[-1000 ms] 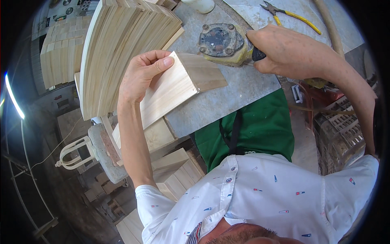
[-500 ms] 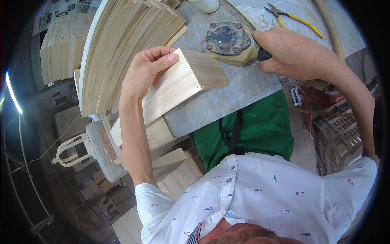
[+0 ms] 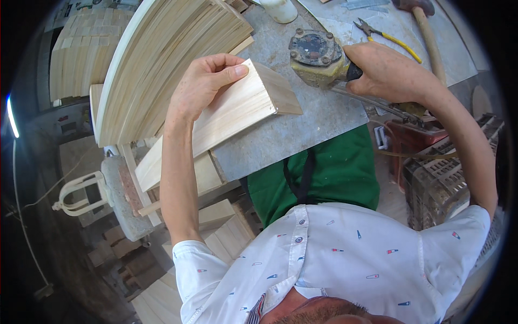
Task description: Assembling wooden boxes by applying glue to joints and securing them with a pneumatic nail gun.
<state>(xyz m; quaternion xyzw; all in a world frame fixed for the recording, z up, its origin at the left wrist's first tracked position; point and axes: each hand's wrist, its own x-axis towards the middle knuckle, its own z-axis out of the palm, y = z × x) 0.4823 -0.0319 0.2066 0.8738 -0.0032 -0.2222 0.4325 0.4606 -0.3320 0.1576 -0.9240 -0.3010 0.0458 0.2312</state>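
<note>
My left hand (image 3: 208, 81) pinches the upper corner of a long pale wooden board (image 3: 232, 113), thumb on its face. A shorter board (image 3: 280, 92) meets that board's end at an angle, and their shared edge faces right. To the right, my right hand (image 3: 391, 70) is wrapped round the black grip of a yellow nail gun (image 3: 318, 56) with a dark, bolted cap. The nail gun is held just above the metal tabletop, apart from the boards. Its nose is hidden beneath the body.
A tall stack of boards (image 3: 167, 65) stands left on the grey metal table (image 3: 324, 129). Yellow-handled pliers (image 3: 391, 40), a hammer (image 3: 429, 38) and a white container (image 3: 280, 9) lie toward the back. A dark plastic crate (image 3: 440, 183) sits at right.
The nail gun has shifted right, away from the boards. My left hand and the joined boards have moved slightly right. More of the hammer shows as the view has shifted.
</note>
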